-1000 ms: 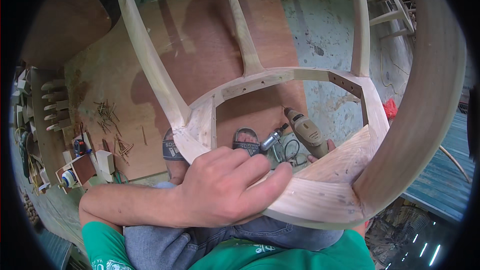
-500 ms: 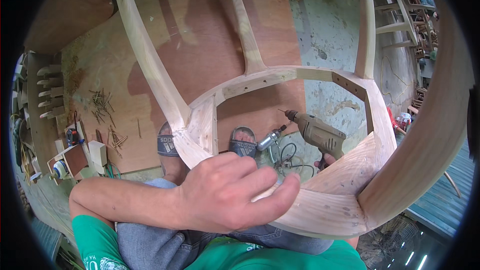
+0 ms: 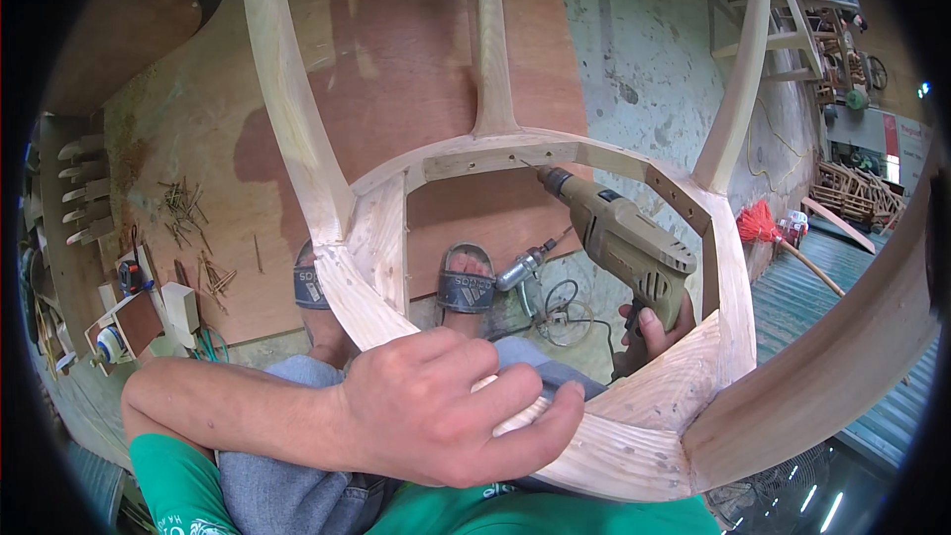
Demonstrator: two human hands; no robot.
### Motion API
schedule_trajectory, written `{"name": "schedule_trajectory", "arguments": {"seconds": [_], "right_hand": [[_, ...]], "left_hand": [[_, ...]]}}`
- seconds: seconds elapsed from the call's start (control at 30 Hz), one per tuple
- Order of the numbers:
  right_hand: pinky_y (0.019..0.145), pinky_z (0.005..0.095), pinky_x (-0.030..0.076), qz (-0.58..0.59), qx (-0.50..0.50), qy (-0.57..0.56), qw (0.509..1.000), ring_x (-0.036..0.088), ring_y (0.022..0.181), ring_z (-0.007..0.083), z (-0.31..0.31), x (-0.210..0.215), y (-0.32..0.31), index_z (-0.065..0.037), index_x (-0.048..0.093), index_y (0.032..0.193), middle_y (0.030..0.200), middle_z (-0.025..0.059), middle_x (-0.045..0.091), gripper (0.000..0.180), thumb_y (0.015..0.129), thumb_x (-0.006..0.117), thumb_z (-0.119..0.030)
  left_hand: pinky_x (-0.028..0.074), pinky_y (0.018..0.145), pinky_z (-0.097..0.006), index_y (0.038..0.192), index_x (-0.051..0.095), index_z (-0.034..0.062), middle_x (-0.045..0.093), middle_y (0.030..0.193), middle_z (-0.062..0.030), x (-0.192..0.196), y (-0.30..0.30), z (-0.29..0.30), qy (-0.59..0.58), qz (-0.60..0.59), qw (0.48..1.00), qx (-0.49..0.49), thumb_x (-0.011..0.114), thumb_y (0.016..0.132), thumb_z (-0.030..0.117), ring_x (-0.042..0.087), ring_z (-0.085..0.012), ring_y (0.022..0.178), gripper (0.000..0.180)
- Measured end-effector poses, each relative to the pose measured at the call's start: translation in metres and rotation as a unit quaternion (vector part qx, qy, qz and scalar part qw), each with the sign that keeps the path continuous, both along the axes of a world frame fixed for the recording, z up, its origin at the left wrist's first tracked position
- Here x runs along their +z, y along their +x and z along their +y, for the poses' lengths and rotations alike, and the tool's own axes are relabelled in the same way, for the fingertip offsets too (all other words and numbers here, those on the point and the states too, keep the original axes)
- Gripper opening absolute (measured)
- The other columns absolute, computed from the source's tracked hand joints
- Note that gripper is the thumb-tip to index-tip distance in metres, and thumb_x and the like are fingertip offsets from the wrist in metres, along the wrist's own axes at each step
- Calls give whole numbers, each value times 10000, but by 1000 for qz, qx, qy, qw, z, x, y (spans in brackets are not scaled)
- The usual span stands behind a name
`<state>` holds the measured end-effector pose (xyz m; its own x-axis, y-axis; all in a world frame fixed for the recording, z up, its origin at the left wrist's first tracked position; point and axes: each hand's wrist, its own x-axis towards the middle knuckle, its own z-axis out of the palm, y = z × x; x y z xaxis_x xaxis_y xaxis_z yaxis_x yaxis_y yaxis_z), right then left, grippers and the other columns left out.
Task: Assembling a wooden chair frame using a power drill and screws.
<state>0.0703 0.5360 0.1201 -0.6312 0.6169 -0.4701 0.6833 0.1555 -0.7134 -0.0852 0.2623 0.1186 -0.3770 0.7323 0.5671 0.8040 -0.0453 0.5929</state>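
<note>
Left hand (image 3: 446, 411) fingers wrapped round the upturned pale wooden chair frame (image 3: 634, 446) at lower centre; right hand (image 3: 649, 337) grips an olive-green electric drill (image 3: 619, 233), bit touching the far rail.

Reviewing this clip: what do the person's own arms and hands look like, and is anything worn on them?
Both hands are bare, with no gloves, rings or watch in sight. The left hand leads back along a bare forearm to a short green sleeve with white print near its hem. Of the right hand only the fingers and part of the palm show; its forearm is hidden behind the pale wooden chair frame.
</note>
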Motion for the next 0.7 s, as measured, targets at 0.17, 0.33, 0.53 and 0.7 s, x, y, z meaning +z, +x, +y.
{"name": "schedule_trajectory", "arguments": {"seconds": [0.17, 0.33, 0.53, 0.7], "right_hand": [[508, 290, 521, 37, -12, 4, 999, 643, 838, 216, 5, -19, 8, -20, 410, 1230, 1004, 137, 568, 484, 841, 599, -236], [509, 287, 519, 68, -9, -12, 998, 638, 832, 210, 14, -28, 15, -23, 407, 1233, 1004, 134, 566, 479, 842, 592, -231], [524, 279, 507, 67, -10, 8, 998, 631, 747, 184, 10, -30, 21, -21, 420, 1212, 972, 136, 598, 445, 849, 587, -216], [518, 280, 500, 71, -15, 70, 995, 608, 591, 160, 4, -41, 32, -12, 448, 1168, 856, 143, 668, 361, 867, 570, -168]], "left_hand": [[266, 410, -199, 952, 649, 170, 478, 659, 60, 0, 4, 1, -10, 6, 1000, -8, 656, 576, 145, 387, -62, 487, 378], [262, 407, -197, 948, 651, 187, 477, 654, 64, -1, 5, 4, -11, 13, 1000, -11, 661, 569, 160, 384, -60, 482, 379], [262, 406, -197, 946, 651, 197, 482, 652, 66, 0, 4, 7, -15, 16, 1000, -16, 661, 562, 169, 384, -58, 477, 386], [261, 406, -196, 957, 647, 191, 477, 648, 66, 2, -1, 8, -11, 21, 1000, -16, 650, 551, 171, 389, -61, 478, 407]]}}
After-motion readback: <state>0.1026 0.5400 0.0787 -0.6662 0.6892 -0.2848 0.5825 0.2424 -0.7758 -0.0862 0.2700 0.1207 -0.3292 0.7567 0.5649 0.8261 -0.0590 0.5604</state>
